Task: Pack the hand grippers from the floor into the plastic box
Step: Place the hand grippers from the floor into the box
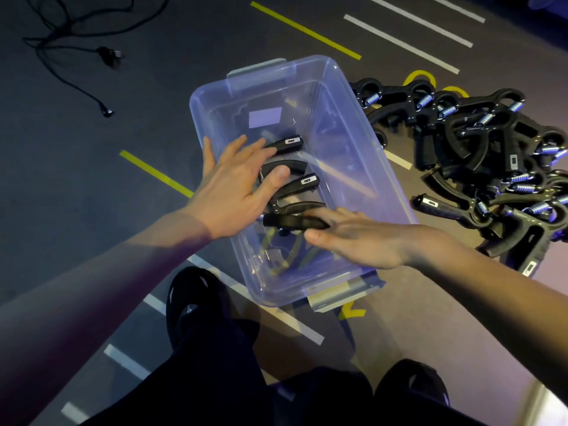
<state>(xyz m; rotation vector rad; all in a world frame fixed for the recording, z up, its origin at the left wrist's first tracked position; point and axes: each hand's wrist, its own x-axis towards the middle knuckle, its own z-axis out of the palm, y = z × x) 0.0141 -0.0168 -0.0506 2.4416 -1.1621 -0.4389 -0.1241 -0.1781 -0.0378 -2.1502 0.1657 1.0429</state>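
A clear plastic box [362, 155] stands on the floor in front of me. Inside it, black hand grippers [302, 182] lie side by side near its left wall. My left hand [233, 186] rests flat over them with fingers spread, its thumb on one handle. My right hand [356, 238] reaches in from the right, thumb and fingers closed on the handle of the nearest hand gripper [289, 221]. A large pile of black hand grippers [491, 158] with metal springs lies on the floor to the right of the box.
A black cable [76, 50] with a plug trails over the floor at the upper left. Yellow and white tape lines [307, 32] cross the floor. My dark shoes [190, 302] and trouser legs are below the box.
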